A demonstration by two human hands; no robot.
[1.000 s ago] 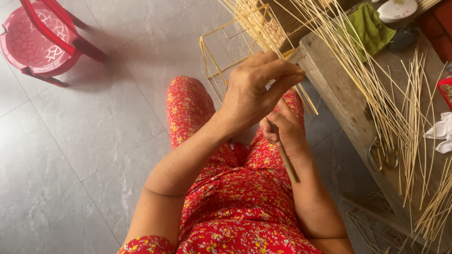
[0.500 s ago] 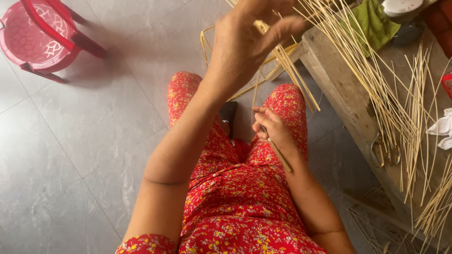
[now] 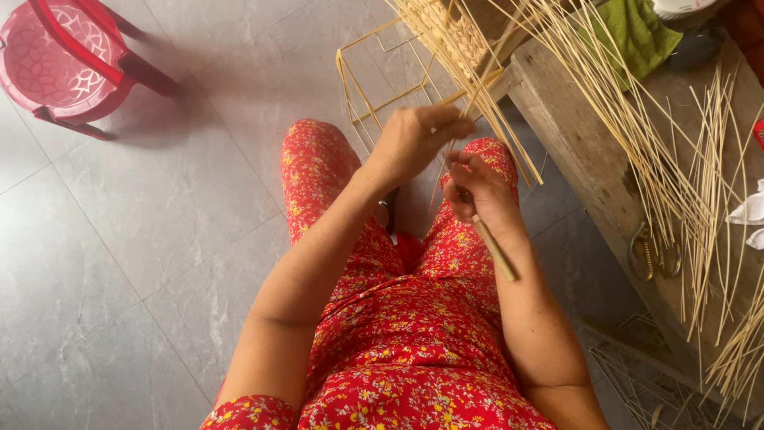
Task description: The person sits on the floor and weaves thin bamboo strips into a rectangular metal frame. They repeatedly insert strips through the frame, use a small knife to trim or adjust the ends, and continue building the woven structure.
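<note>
I sit with my legs in red flowered cloth. My left hand [image 3: 414, 143] is closed around thin bamboo strips [image 3: 477, 87] that run up to a woven bamboo piece [image 3: 446, 32] at the top of the view. My right hand [image 3: 477, 195] is just below it, gripping a wooden-handled tool [image 3: 495, 248] whose handle lies along my wrist; its fingertips touch the same strips. The tool's tip is hidden by my fingers.
A bamboo stick frame [image 3: 366, 80] lies on the grey tiled floor beyond my knees. A wooden bench [image 3: 573, 151] at right carries many loose bamboo strips [image 3: 684, 175], scissors [image 3: 649, 248] and a green cloth [image 3: 637, 32]. A red plastic chair [image 3: 64, 64] stands at top left.
My left hand has come down from the top of the view to just above my right hand, still holding strips. My right hand stays on my thigh with the tool.
</note>
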